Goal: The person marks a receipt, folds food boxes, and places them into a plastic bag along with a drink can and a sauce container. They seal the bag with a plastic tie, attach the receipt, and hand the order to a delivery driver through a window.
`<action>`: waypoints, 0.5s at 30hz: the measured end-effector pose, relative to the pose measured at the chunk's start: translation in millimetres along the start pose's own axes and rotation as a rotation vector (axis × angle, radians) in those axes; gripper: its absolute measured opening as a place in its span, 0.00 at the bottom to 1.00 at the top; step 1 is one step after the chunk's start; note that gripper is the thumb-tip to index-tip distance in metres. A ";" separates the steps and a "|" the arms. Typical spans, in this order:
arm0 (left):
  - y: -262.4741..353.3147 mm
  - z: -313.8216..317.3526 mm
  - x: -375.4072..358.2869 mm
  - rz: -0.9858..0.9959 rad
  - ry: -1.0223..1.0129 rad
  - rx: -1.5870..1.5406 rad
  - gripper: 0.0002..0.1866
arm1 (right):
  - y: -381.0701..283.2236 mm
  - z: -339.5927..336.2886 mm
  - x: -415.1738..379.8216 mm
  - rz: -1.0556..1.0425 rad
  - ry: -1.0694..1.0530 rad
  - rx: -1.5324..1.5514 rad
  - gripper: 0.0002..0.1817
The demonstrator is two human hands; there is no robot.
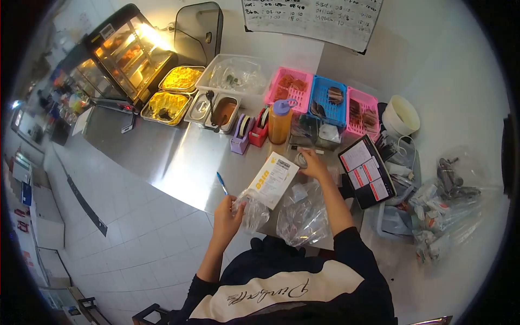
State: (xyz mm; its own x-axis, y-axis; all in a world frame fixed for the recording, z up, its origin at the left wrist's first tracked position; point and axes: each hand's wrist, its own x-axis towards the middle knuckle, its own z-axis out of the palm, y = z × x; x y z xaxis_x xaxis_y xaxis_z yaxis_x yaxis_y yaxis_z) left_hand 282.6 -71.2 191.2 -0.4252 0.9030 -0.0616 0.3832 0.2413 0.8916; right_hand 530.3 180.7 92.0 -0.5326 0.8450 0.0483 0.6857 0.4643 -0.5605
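Note:
My left hand [229,214] is closed on a clear plastic bag [253,215], which hangs crumpled at the near end of a white box [275,176] with yellow lettering. Beyond the box's right edge, the fingers of my right hand [314,166] close on a small round container [300,159]. Under my right forearm lies another clear plastic bag [303,216], loose and wrinkled. A blue pen [222,183] rests on the steel counter [187,165] just past my left hand.
Purple [241,135] and red tape dispensers [259,129] stand beside an orange bottle [280,127]. Pink [287,86] and blue baskets [328,97] hold utensils. Food trays [166,107] sit by a lit display case [127,54]. A tablet [367,172] leans at the right.

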 end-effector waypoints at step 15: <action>44.8 14.3 88.2 0.218 0.136 -0.148 0.11 | -170.9 -77.4 -36.8 -0.393 0.066 0.825 0.42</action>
State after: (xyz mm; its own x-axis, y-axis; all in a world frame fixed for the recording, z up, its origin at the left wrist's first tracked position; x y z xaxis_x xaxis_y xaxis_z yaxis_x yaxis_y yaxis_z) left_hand 274.1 24.4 219.3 -0.4555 0.8697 0.1903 0.3577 -0.0169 0.9337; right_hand 471.1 90.8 250.0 -0.6056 0.6917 0.3934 -0.1244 0.4060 -0.9054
